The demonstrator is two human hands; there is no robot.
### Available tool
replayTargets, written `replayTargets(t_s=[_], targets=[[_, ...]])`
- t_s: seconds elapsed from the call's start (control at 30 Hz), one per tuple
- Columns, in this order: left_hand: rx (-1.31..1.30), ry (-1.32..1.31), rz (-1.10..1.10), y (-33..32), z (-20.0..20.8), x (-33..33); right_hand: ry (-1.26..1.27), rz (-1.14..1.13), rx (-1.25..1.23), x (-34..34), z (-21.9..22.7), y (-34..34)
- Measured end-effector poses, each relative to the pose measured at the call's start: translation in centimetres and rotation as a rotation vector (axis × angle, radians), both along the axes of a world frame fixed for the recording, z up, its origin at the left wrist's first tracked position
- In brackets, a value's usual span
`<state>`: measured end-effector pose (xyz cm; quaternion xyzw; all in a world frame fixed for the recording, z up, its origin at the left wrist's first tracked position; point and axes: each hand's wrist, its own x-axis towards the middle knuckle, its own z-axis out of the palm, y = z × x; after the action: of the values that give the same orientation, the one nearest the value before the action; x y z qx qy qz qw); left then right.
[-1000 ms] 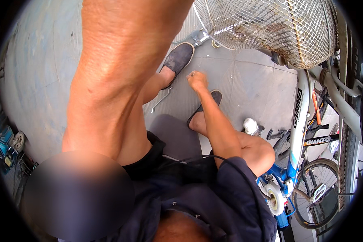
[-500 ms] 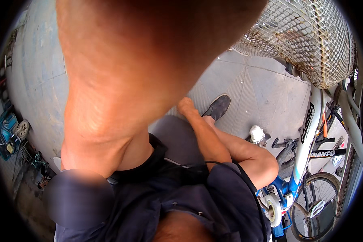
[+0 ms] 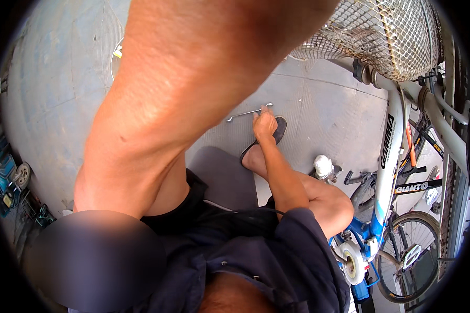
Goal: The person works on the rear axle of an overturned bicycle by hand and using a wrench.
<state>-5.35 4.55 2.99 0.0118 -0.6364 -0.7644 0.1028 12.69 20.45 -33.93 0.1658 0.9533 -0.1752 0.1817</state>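
Right hand [image 3: 265, 124] has its fingertips closed on a slim metal wrench [image 3: 243, 114] close to its right end, the tool pointing left over the grey paving [image 3: 329, 99], just beside a dark shoe [image 3: 280, 130]. The left arm [image 3: 162, 104] stretches toward the far edge; the left hand is out of view, its state untellable. At right, a wire basket [image 3: 381, 36] sits far of a white-and-blue bicycle frame [image 3: 393, 146].

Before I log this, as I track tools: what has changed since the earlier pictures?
The wrench, on the floor a second ago, has moved rightward and turned; the right hand now holds its right end. The nearest bicycle and its basket stayed put.
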Motion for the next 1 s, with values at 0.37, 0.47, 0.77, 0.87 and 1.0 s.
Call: replayTargets(t_s=[0.37,0.47,0.77,0.87,1.0], targets=[[0.009,-0.041,-0.017,0.9,-1.0,-0.2,-0.077,0.503,0.196,2.4,-4.2,3.4],[-0.002,-0.03,-0.027,1.2,-1.3,0.3,-0.075,0.559,0.27,1.5,-4.1,2.4],[-0.011,-0.041,-0.041,1.9,-0.9,-0.6,-0.071,0.721,0.191,0.2,-5.4,3.8],[-0.027,-0.076,0.024,1.1,-0.8,-0.9,-0.023,0.794,0.148,-0.1,-4.3,3.3],[-0.021,-0.111,0.051,1.0,-0.2,-2.4,-0.281,0.6,-0.039,-1.5,-1.1,1.8]])
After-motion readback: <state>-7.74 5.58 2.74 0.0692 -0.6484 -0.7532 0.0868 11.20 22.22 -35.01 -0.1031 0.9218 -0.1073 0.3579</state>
